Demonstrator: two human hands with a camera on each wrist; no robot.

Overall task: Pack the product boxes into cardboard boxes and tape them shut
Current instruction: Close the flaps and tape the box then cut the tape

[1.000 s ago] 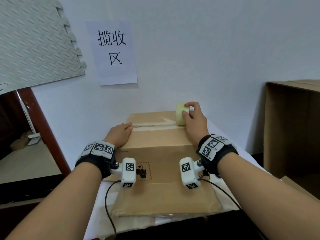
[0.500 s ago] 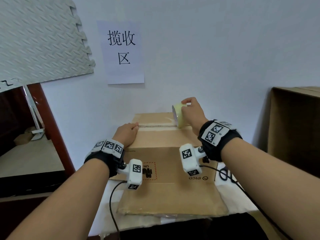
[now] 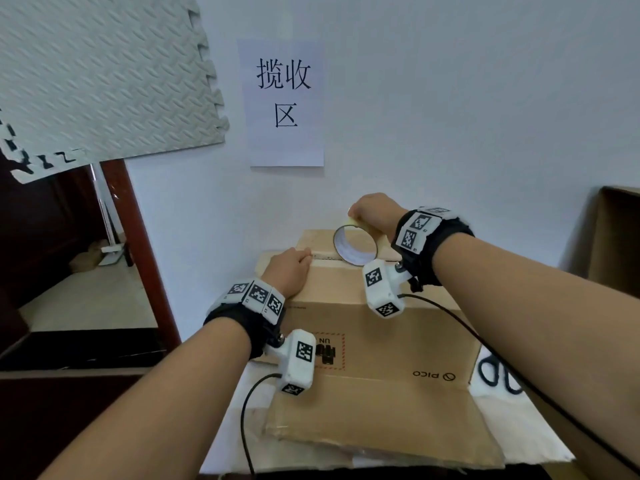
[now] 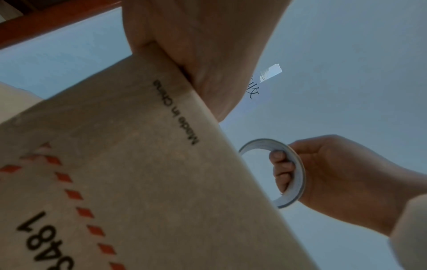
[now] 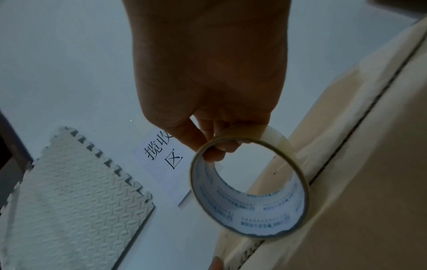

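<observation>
A brown cardboard box (image 3: 374, 337) stands on the table with its top flaps closed and a strip of tape along the seam. My right hand (image 3: 353, 218) pinches a roll of clear tape (image 3: 348, 252) by its upper rim, thumb outside and fingers through the hole. The roll stands on edge on the box top by the seam, its hole turned toward me. The wrist views show the same grip on the roll (image 5: 265, 219) (image 4: 298, 175). My left hand (image 3: 304, 254) rests flat on the box top, fingertips at the seam's left end.
Black-handled scissors (image 3: 498, 372) lie on the white table cover right of the box. A large open carton (image 3: 620, 237) stands at the far right. A paper sign (image 3: 285, 102) and a foam mat (image 3: 97, 74) hang on the wall behind. A dark wooden frame (image 3: 138, 237) is at the left.
My right hand has turned the tape roll so its hole faces me and brought it in from the seam's right end. My left hand has stayed on the seam.
</observation>
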